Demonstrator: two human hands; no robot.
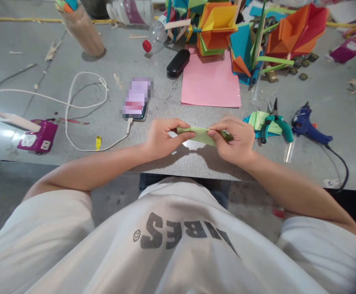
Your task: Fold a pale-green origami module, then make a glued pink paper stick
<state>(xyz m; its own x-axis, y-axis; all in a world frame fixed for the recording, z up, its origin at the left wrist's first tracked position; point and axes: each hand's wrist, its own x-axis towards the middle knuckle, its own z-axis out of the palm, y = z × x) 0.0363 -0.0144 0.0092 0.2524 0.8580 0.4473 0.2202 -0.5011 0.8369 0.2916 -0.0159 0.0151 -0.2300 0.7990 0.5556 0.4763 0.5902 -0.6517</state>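
A light green folded piece of paper (201,135) is held just above the table's front part, stretched between both hands. My left hand (165,136) pinches its left end between thumb and forefinger. On the right end, my right hand (234,136) grips it the same way, its thumb lying along the near side. The fingers partly cover both ends of the paper. Close to my right hand lies a small stack of green and blue paper (259,121), with teal-handled pliers (277,122) resting on it.
Beyond my hands lie pink paper sheets (210,85), a black case (178,63) and folded orange paper shapes (297,32). A blue glue gun (310,124) is at the right. Leftward are a phone (137,98) on a white cable (112,145) and a purple power socket (38,136).
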